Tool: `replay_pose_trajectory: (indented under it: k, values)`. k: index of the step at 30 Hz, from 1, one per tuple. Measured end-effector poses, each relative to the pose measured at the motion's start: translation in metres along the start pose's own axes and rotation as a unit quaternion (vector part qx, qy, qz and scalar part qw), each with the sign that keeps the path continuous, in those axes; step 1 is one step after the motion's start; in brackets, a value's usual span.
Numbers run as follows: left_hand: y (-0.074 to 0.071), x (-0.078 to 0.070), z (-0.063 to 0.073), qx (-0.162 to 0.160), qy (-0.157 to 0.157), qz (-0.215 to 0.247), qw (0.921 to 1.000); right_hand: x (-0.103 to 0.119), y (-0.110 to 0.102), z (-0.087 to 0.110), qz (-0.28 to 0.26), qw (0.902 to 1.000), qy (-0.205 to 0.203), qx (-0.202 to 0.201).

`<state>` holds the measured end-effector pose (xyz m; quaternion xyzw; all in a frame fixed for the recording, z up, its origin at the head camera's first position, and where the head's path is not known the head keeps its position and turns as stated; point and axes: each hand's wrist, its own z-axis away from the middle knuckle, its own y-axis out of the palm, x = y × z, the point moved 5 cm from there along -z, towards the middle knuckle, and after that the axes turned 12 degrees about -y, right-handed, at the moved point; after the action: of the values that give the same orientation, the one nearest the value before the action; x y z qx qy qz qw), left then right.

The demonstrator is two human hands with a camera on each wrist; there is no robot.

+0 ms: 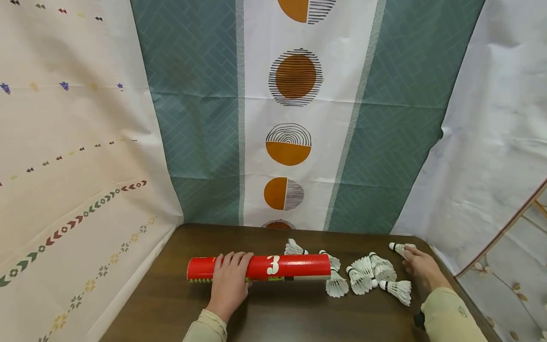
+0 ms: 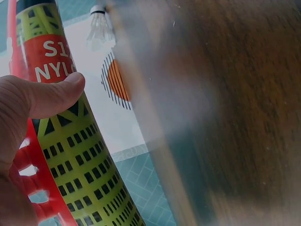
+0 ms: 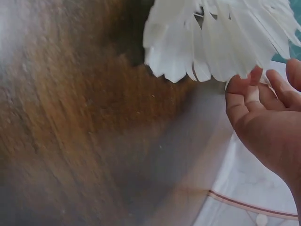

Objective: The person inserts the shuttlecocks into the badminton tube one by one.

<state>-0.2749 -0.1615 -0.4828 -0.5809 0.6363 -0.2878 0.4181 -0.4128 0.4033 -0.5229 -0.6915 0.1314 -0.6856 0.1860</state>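
Wood-grained table [image 1: 299, 316] beneath glossy red cylindrical tube [image 1: 260, 268], flared white shuttlecocks [image 1: 383, 269].

Red tube [image 1: 305, 264]: white figure resembling a "3". Label band [image 2: 40, 56] on it reads "S1" and "NYL" (remainder not visible).

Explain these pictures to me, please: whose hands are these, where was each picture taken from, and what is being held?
There is no machine arm here, just a person working with bare hands. The wide picture comes from a camera worn on the head; the two smaller ones come from cameras on the left and right wrists. White shuttlecocks lie on a dark table, mostly toward the right. The left hand grips a red tube. The right hand is at the feathered end of the rightmost shuttlecock; I cannot tell whether its fingers grip it.
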Motion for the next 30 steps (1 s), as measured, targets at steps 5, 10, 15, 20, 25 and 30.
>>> replay_pose_trajectory:
  k: [5, 10, 15, 20, 25, 30]
  values:
    - [0.000, -0.001, -0.002, -0.005, 0.003, 0.000, 1.0000, 0.001, -0.004, 0.005, -0.005, 0.9985, 0.002, -0.055]
    - [0.002, 0.000, -0.003, 0.002, -0.003, 0.006, 1.0000, 0.008, -0.003, 0.009, -0.014, 0.9928, 0.008, -0.118]
    - [0.004, 0.000, -0.002, 0.011, -0.005, 0.014, 0.9998, 0.024, 0.008, 0.014, -0.044, 0.9905, -0.002, -0.130]
    - [0.002, 0.000, -0.001, 0.016, -0.013, 0.014, 0.9997, 0.053, 0.032, 0.021, -0.083, 0.9898, -0.036, -0.111]
    - [0.000, -0.001, -0.001, 0.018, -0.020, 0.018, 0.9995, 0.080, 0.067, 0.029, -0.088, 0.9920, -0.060, -0.069]
    - [0.000, -0.003, -0.002, 0.019, -0.023, 0.022, 0.9993, 0.102, 0.101, 0.036, -0.088, 0.9919, -0.081, -0.042]
